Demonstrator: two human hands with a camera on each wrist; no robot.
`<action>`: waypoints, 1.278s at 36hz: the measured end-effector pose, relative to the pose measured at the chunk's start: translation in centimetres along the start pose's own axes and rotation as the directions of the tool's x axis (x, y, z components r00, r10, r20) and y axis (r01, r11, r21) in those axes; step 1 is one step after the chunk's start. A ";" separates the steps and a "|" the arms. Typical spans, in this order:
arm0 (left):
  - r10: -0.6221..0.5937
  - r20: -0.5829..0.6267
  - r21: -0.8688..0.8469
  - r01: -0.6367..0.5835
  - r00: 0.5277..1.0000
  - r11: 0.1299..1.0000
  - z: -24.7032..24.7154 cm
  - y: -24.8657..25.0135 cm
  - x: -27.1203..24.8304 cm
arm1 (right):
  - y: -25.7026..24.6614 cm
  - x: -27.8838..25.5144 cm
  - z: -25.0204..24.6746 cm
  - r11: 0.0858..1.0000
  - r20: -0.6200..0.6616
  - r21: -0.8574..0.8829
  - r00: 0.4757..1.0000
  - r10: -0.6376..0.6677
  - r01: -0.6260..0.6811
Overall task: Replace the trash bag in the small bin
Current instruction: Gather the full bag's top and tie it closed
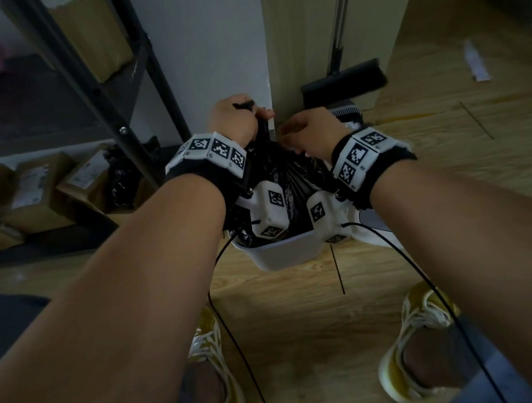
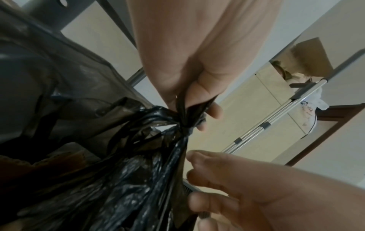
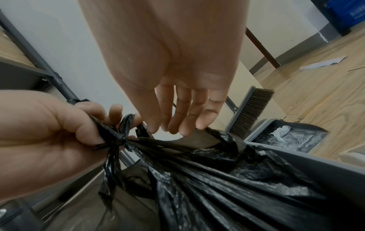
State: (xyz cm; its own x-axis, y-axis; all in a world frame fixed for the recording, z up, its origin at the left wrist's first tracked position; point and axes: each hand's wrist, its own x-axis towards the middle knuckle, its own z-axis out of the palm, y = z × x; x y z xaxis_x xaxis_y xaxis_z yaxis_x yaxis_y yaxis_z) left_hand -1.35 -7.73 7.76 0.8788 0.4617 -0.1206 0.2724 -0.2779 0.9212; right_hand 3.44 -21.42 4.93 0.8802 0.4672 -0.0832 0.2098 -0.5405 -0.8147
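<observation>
A small white bin (image 1: 283,252) stands on the wooden floor between my forearms, with a full black trash bag (image 1: 288,172) rising out of it. The bag's top is gathered into a knot (image 3: 116,137). My left hand (image 1: 236,119) grips the bunched plastic at that knot (image 2: 187,115) and holds it up. Just to the right is my right hand (image 1: 309,131), holding nothing. Its fingers (image 3: 183,112) hang nearly straight, and their tips touch a loose fold of the bag (image 3: 217,140).
A broom (image 1: 344,84) and dustpan (image 3: 286,137) lean against a wooden panel (image 1: 299,33) right behind the bin. A dark metal shelf leg (image 1: 138,122) and cardboard boxes (image 1: 37,189) stand to the left. My yellow shoes (image 1: 216,364) are near the bin's front.
</observation>
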 end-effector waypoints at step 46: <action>0.056 -0.136 0.312 -0.010 0.989 0.950 -2.3 -3.5 -0.9 | -1.0 -0.2 -2.2 0.959 -0.456 0.237 0.854 0.250 -0.154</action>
State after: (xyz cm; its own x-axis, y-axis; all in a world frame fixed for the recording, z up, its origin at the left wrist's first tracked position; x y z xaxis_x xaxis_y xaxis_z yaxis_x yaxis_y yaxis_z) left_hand -3.99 -5.27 5.48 0.8310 0.5561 -0.0176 0.3719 -0.5317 0.7609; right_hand 3.99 -22.47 7.03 0.9984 -0.0551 -0.0126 -0.0349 -0.4248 -0.9046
